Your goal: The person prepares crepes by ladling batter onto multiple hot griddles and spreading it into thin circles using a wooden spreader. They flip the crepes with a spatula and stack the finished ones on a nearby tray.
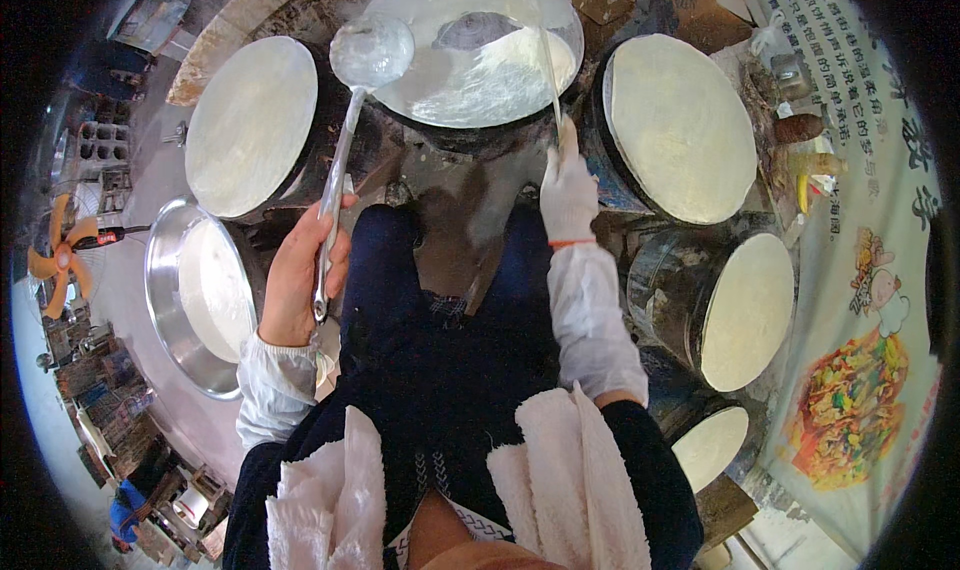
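My left hand (305, 280), bare, is wrapped round the handle of a metal ladle (372, 52). The ladle's bowl hangs at the left edge of the middle round griddle (425, 10), wet with pale residue. White batter (510, 70) covers part of that griddle, thickest at its right. In a white glove, my right hand (568, 195) grips a long thin scraper (549, 65), whose blade reaches over the batter's right side. Whether the blade touches the batter I cannot tell. Left of the ladle stands a griddle bearing a thin pale pancake (252, 128).
Right of me are more griddles with a pale pancake (680, 130), another pancake (748, 312) and a smaller-looking pancake (712, 448). A steel basin (165, 295) of white batter stands at my left. Farther left is an orange fan (62, 258); a printed banner (800, 320) hangs far right.
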`<state>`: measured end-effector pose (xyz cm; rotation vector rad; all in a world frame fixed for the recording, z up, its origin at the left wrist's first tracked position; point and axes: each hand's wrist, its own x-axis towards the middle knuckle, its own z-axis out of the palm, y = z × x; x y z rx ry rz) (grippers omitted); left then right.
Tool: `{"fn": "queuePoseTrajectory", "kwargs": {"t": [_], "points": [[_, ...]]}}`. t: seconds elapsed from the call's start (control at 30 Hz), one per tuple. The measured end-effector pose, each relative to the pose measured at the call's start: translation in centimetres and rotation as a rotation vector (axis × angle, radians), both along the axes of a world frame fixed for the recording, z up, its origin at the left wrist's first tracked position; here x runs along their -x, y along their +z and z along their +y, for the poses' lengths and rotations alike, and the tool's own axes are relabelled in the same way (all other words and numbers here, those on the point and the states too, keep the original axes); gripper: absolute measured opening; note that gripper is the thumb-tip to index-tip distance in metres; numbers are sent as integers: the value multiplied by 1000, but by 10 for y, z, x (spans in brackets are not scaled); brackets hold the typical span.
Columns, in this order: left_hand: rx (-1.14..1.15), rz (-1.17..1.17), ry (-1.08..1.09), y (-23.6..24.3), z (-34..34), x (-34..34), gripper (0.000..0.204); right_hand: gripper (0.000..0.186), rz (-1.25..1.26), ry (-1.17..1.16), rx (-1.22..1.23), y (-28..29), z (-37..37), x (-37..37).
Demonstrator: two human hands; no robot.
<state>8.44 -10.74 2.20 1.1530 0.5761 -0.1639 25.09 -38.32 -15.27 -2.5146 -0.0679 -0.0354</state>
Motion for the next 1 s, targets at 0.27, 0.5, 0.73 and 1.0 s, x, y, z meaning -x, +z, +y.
{"fn": "queuePoseTrajectory", "kwargs": {"t": [0.27,0.5,0.73,1.0], "points": [[92,29,-29,-8,4,-7,42,43,-251,-16,-176,-29,-5,-107],[69,-9,-23,-15,11,3,43,41,-76,-1,-335,-6,52,-97],[75,49,5,-19,21,7,41,37,-73,-9,-121,11,45,-69],[102,31,3,-31,32,17,40,45,-159,146,-402,-14,18,-39]]}}
